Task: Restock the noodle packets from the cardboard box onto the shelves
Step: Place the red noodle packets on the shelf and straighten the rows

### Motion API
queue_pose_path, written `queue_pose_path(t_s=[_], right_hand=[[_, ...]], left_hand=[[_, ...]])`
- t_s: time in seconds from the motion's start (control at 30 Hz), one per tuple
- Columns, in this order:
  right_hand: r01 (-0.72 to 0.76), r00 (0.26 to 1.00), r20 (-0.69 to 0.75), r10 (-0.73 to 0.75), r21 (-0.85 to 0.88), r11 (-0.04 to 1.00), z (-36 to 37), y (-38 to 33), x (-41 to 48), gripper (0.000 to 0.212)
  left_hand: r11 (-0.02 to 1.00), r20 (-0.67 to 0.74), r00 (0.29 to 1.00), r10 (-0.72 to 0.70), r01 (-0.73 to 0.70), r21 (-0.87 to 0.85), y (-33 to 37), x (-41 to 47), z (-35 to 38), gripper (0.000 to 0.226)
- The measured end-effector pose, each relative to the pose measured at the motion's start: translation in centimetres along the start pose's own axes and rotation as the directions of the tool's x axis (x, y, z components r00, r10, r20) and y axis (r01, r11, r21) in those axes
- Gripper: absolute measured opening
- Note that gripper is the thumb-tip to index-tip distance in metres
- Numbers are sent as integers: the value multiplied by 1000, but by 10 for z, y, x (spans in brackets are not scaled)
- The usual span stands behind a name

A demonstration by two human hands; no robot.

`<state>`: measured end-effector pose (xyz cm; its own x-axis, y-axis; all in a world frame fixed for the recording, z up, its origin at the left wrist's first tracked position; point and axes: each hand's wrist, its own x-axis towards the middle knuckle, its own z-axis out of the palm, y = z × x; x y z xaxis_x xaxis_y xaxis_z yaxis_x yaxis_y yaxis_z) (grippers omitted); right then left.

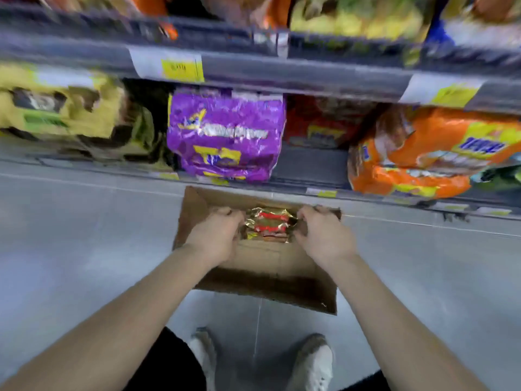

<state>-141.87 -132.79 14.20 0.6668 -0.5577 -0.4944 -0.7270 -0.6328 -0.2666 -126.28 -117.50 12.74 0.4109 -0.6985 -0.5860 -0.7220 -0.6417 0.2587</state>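
An open cardboard box (262, 283) stands on the grey floor in front of the bottom shelf (310, 170). Inside it lies a gold and red noodle packet (267, 225). My left hand (215, 235) grips the packet's left end with curled fingers. My right hand (321, 235) grips its right end. Both arms reach down into the box from the bottom of the view. The rest of the box's inside is hidden by my hands and its walls.
The bottom shelf holds yellow packs (64, 114) at left, a purple pack (225, 134), red packs (318, 122) set back, and orange packs (423, 153) at right. An upper shelf edge (282, 71) with yellow price tags overhangs. My two white shoes (313, 362) stand behind the box.
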Motion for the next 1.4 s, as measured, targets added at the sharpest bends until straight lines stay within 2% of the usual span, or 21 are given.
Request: queue_pose_path(t_s=[0.13, 0.3, 0.43, 0.53, 0.7, 0.87, 1.07, 1.2, 1.4], right_hand=[[-6, 1000, -18, 5, -50, 999, 73, 23, 46, 38], [-26, 995, -101, 25, -11, 1000, 137, 43, 79, 39], [-63, 987, -146, 65, 19, 998, 154, 51, 91, 38], [-88, 985, -148, 92, 28, 996, 151, 51, 91, 40], [-94, 992, -86, 93, -10, 995, 147, 59, 86, 56], [-112, 984, -131, 119, 59, 992, 150, 66, 93, 54], [-101, 985, -136, 110, 76, 992, 158, 66, 99, 54], [-101, 987, -116, 111, 95, 990, 164, 65, 102, 59], [-133, 974, -160, 161, 174, 976, 187, 64, 111, 66]], left_hand=[[999, -22, 999, 23, -23, 31, -18, 66, 82, 46], [992, -94, 996, 6, 6, 127, -20, 122, 147, 56], [995, -246, 969, 10, 14, 95, -27, 133, 172, 51], [999, -276, 961, 17, -3, 53, -30, 131, 178, 52], [998, -275, 962, 5, 12, 60, -28, 132, 185, 57], [998, -245, 969, -28, 39, 41, -29, 132, 192, 57], [999, -198, 980, -3, -7, -54, -48, 122, 189, 44], [993, -137, 989, -53, 39, -109, -60, 113, 183, 32], [980, -81, 991, -103, 87, -180, -83, 107, 166, 30]])
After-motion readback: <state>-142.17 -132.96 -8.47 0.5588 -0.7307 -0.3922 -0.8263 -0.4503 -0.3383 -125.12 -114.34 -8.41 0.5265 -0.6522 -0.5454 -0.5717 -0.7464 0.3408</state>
